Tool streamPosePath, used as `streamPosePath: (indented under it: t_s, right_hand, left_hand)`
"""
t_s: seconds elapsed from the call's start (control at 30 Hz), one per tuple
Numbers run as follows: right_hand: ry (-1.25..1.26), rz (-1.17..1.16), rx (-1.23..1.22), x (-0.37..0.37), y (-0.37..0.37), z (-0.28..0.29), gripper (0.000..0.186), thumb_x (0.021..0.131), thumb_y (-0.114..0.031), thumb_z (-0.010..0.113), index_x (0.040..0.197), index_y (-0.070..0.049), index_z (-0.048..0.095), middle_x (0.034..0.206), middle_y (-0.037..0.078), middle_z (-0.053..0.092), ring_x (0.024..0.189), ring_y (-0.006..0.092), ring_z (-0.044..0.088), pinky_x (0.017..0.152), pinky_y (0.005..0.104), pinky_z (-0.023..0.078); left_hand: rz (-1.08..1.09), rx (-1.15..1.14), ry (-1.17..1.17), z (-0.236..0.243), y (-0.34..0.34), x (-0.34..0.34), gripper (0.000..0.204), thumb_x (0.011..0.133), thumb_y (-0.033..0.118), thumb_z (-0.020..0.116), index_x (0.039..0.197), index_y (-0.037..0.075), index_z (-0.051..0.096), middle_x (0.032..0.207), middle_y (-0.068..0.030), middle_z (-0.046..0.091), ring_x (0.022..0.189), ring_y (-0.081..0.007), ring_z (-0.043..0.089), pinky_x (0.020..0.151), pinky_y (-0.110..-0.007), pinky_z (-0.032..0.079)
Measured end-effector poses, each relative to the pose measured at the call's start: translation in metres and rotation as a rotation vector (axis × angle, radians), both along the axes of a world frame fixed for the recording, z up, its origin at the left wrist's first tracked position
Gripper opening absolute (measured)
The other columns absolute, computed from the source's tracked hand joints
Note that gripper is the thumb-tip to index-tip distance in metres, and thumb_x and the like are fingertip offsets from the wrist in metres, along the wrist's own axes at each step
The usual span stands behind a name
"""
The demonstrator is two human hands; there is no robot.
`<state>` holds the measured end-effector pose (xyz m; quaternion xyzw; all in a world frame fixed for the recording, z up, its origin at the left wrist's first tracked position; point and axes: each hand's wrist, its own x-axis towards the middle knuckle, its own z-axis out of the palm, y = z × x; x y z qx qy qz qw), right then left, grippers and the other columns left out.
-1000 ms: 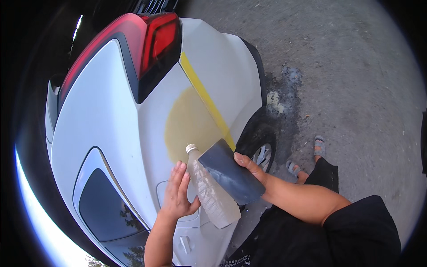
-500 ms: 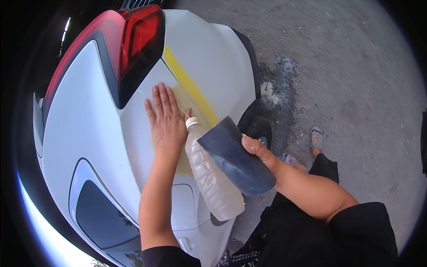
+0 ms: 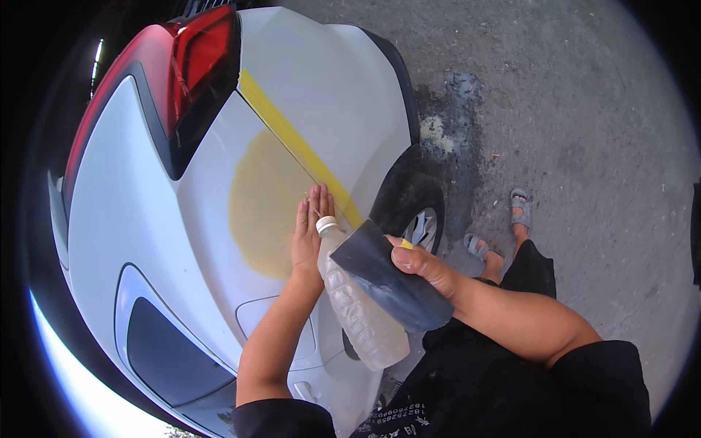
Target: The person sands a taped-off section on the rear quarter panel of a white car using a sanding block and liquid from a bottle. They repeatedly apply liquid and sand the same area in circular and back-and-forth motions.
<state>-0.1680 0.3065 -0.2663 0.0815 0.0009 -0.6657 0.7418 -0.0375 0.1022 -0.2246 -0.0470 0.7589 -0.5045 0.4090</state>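
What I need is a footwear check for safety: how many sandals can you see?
2. The lower grey sandal is just right of the rear wheel; the upper grey sandal is farther right. Any behind the car would be hidden.

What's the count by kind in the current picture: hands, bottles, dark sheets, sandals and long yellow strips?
Left hand and right hand: 2
Bottle: 1
Dark sheet: 1
Sandals: 2
Long yellow strip: 1
Total: 7
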Motion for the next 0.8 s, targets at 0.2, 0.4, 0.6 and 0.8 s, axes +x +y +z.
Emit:
streamPosePath:
  t_s: [0.2, 0.4, 0.6, 0.8]
  right_hand:
    - [-0.008, 0.008, -0.076, -0.003, -0.003, -0.003, 0.068, 0.09, -0.045, 0.074, 0.136, -0.003, 0.047, 0.116, 0.004, 0.06, 0.104, 0.0083, 0.059, 0.093, 0.0247, 0.049]
    - [0.03, -0.115, -0.083, -0.03, -0.012, 0.015, 0.069, 0.087, -0.047, 0.077, 0.133, -0.004, 0.048, 0.114, 0.005, 0.06, 0.103, 0.0095, 0.06, 0.093, 0.0256, 0.049]
    - [0.025, -0.146, -0.18, -0.048, -0.022, 0.038, 0.075, 0.086, -0.046, 0.079, 0.137, -0.003, 0.046, 0.118, 0.006, 0.061, 0.105, 0.0101, 0.061, 0.095, 0.0267, 0.05]
    - [0.008, -0.103, -0.171, -0.036, -0.021, 0.033, 0.074, 0.087, -0.045, 0.078, 0.138, -0.002, 0.046, 0.12, 0.005, 0.061, 0.106, 0.0098, 0.06, 0.096, 0.0272, 0.049]
  left_hand:
    - [0.001, 0.363, -0.024, 0.004, 0.01, 0.043, 0.071, 0.099, 0.043, 0.04, 0.158, 0.006, 0.031, 0.169, -0.0104, 0.022, 0.157, -0.0266, 0.015, 0.128, -0.047, 0.006]
    - [0.002, 0.286, 0.272, 0.048, -0.031, -0.018, 0.072, 0.096, 0.045, 0.044, 0.156, 0.005, 0.037, 0.168, -0.0097, 0.027, 0.157, -0.0246, 0.018, 0.127, -0.049, 0.008]
    - [0.114, -0.068, 0.434, 0.051, -0.067, -0.111, 0.083, 0.1, 0.058, 0.039, 0.16, 0.003, 0.025, 0.171, -0.0108, 0.014, 0.159, -0.0271, 0.005, 0.127, -0.05, 0.002]
    - [0.203, -0.003, 0.394, 0.031, -0.051, -0.091, 0.088, 0.099, 0.057, 0.045, 0.161, 0.0, 0.019, 0.171, -0.0153, 0.009, 0.159, -0.0308, 0.001, 0.127, -0.048, 0.001]
